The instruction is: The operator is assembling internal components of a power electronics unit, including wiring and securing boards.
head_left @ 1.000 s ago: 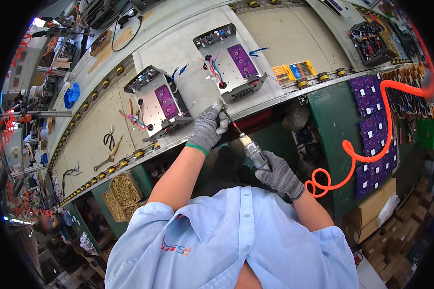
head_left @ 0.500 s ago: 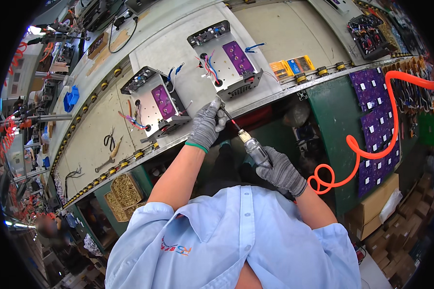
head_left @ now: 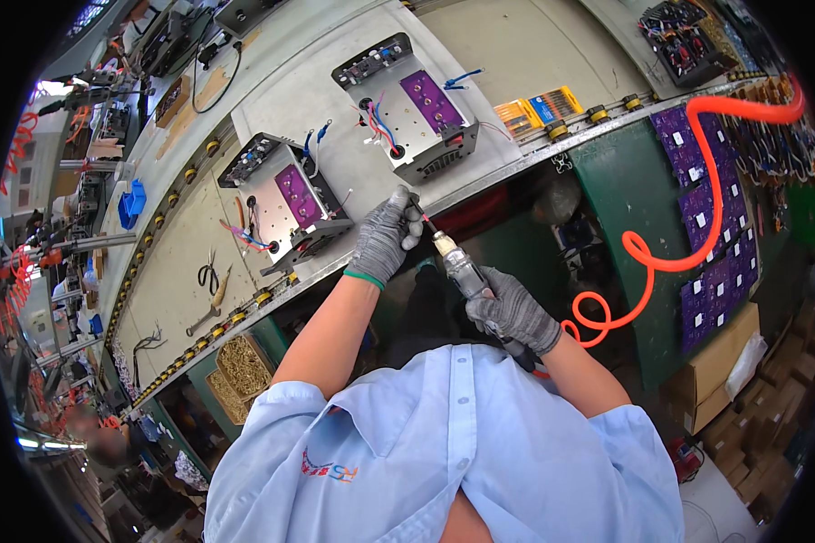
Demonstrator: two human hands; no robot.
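My right hand [head_left: 514, 312], in a grey knit glove, wraps round a pneumatic screwdriver [head_left: 463, 271] with its bit tilted up and leftward. The bit tip ends at the fingers of my gloved left hand [head_left: 382, 240], which are pinched together near the bench edge; whatever small thing they hold is hidden. Just beyond the hands stands an open metal chassis [head_left: 389, 101] with a purple board and red and blue wires. A second similar chassis [head_left: 264, 192] sits to the left of it, close to my left hand.
An orange coiled air hose [head_left: 661, 264] hangs on the right. Packs of screwdriver bits [head_left: 553, 104] lie on the bench. Pliers [head_left: 219, 290] rest at the left, above a box of brass-coloured screws [head_left: 243, 362]. Purple boards [head_left: 697, 208] hang on the green panel [head_left: 611, 190].
My right hand and the screwdriver have shifted slightly up and left, the bit drawing nearer my left fingers. The bench appears shifted a little left in view. My left hand keeps its pinch.
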